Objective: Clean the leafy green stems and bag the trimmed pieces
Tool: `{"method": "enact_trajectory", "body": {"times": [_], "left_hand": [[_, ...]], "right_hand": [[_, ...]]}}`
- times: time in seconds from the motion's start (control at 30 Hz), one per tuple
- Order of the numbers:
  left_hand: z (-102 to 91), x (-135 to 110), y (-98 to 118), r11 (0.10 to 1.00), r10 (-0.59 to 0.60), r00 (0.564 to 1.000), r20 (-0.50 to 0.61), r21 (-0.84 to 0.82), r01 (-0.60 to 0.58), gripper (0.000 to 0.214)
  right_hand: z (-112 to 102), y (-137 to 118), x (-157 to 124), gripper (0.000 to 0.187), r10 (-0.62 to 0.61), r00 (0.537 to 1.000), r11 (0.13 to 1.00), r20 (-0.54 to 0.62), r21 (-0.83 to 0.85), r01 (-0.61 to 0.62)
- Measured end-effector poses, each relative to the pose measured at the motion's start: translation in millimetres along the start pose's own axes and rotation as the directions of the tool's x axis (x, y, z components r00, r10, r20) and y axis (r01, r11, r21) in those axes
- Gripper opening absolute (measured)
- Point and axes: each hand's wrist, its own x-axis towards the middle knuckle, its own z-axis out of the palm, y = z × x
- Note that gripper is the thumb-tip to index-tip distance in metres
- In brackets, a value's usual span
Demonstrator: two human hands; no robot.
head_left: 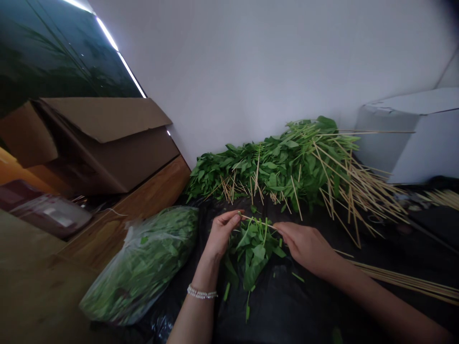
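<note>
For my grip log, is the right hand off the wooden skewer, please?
No, the right hand pinches the wooden skewer near one end.

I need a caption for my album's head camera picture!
Left hand and right hand, a thin stick of leafy greens between them.

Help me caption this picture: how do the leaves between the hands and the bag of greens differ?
The leaves are uncovered, gathered at a thin stick; the bag of greens encloses its contents in clear plastic. The leaves form a small bunch; the bag of greens is far bulkier. Both show green foliage.
</note>
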Motion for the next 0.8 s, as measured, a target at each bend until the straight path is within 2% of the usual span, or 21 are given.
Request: {"method": "enact_trajectory", "body": {"times": [0.47,0.8], "left_hand": [[0.3,-0.7,2.1,0.992,0.016,0.999,0.047,0.125,-0.021,0.028],[-0.4,3.7,-5.9,0.999,-0.019,1.0,-0.017,-0.032,0.018,0.03]], "right_hand": [[5.0,1.3,-2.3,0.042,-0.002,1.0,1.0,0.006,-0.003,0.002],[4.1,-1.6,-1.4,0.044,-0.004,1.0,1.0,-0.004,0.03,0.004]]}}
